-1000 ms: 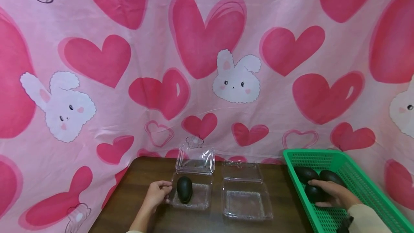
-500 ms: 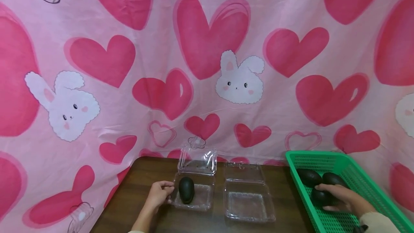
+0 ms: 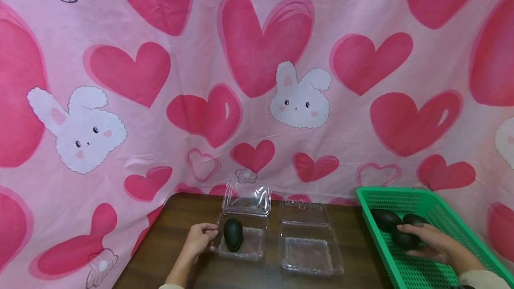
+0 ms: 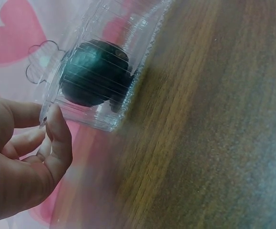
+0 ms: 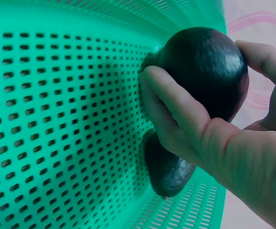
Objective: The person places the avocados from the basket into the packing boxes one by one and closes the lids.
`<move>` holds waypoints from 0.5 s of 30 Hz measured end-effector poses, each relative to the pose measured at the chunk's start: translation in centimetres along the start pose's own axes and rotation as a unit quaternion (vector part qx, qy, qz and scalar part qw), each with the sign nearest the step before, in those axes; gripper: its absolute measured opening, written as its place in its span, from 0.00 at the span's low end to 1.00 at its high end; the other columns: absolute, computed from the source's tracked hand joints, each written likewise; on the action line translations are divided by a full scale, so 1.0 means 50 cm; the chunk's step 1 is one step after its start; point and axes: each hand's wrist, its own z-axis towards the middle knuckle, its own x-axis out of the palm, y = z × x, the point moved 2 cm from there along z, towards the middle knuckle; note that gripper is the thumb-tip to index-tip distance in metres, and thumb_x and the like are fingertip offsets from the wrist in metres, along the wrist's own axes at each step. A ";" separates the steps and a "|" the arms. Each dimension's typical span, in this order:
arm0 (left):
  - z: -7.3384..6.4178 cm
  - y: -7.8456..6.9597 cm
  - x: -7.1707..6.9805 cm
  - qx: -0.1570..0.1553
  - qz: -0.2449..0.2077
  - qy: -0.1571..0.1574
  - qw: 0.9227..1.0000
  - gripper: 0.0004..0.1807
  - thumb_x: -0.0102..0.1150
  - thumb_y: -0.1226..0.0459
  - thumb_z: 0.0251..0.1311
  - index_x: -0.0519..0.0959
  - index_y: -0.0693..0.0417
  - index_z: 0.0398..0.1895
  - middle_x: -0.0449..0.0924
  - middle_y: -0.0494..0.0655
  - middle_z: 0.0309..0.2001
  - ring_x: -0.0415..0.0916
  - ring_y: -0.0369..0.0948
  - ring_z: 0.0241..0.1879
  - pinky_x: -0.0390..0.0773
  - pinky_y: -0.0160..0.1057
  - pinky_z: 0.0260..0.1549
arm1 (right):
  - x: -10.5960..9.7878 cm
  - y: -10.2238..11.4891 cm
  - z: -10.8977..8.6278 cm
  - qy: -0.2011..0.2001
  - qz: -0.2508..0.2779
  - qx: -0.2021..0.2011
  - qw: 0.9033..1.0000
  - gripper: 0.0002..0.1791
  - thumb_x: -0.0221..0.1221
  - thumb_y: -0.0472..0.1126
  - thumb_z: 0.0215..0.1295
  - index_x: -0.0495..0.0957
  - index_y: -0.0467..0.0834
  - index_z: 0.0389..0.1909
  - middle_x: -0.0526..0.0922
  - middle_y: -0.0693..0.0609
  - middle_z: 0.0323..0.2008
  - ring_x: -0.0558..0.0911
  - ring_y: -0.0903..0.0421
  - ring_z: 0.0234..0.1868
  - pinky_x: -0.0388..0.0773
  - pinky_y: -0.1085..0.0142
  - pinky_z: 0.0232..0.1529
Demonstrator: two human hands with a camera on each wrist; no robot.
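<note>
My left hand (image 3: 198,240) pinches the left rim of a clear plastic clamshell box (image 4: 95,117) between thumb and fingers. Inside that box lies one dark avocado (image 3: 233,234), near its left wall, under no cover since the lid (image 3: 246,200) stands raised behind. Over at the right, my right hand (image 3: 435,242) grips another dark avocado (image 5: 204,69), thumb on one side and fingers on the other, within the green basket (image 3: 397,189). Two more avocados show in the basket beyond the held one, a left one (image 3: 385,220) and a right one (image 3: 414,220) partly hidden.
A second clear clamshell (image 3: 307,251) lies opened between the first box and the basket, its lid (image 3: 304,213) folded back. All stand on a brown wooden table (image 3: 241,275). A pink heart-patterned cloth (image 3: 249,115) hangs right behind the table's back edge.
My right hand has shifted slightly to the right within the basket, with the avocado in its grip. The left hand keeps its pinch on the box rim. The head view has turned slightly left.
</note>
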 end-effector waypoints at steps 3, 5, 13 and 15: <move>0.001 -0.001 0.002 -0.002 -0.002 -0.003 1.000 0.12 0.61 0.73 0.66 0.80 0.76 0.49 0.78 0.52 0.31 0.70 0.40 0.22 0.81 0.36 0.19 | -0.001 0.017 -0.007 0.003 0.004 0.002 1.000 0.56 0.50 0.50 0.79 0.19 0.17 0.70 0.33 0.13 0.69 0.76 0.38 0.56 0.84 0.47 0.56; 0.001 -0.001 0.002 -0.001 -0.001 -0.007 1.000 0.12 0.61 0.74 0.66 0.80 0.76 0.49 0.78 0.52 0.31 0.70 0.40 0.22 0.81 0.36 0.18 | -0.001 0.028 -0.011 0.004 0.009 0.001 1.000 0.57 0.50 0.50 0.80 0.16 0.19 0.70 0.31 0.13 0.70 0.75 0.37 0.57 0.83 0.47 0.57; 0.005 0.004 0.007 0.002 0.006 -0.026 1.000 0.13 0.59 0.75 0.67 0.78 0.79 0.49 0.76 0.49 0.29 0.69 0.40 0.21 0.79 0.34 0.17 | 0.009 0.064 -0.023 0.007 0.005 -0.028 1.000 0.53 0.50 0.50 0.80 0.22 0.19 0.71 0.59 0.22 0.62 0.79 0.51 0.50 0.82 0.45 0.58; 0.005 0.004 0.007 0.003 0.006 -0.027 1.000 0.13 0.59 0.75 0.67 0.78 0.79 0.49 0.75 0.48 0.29 0.68 0.39 0.21 0.79 0.33 0.17 | 0.012 0.070 -0.024 0.008 0.001 -0.036 0.999 0.54 0.51 0.50 0.80 0.21 0.20 0.72 0.55 0.21 0.64 0.80 0.51 0.51 0.82 0.44 0.58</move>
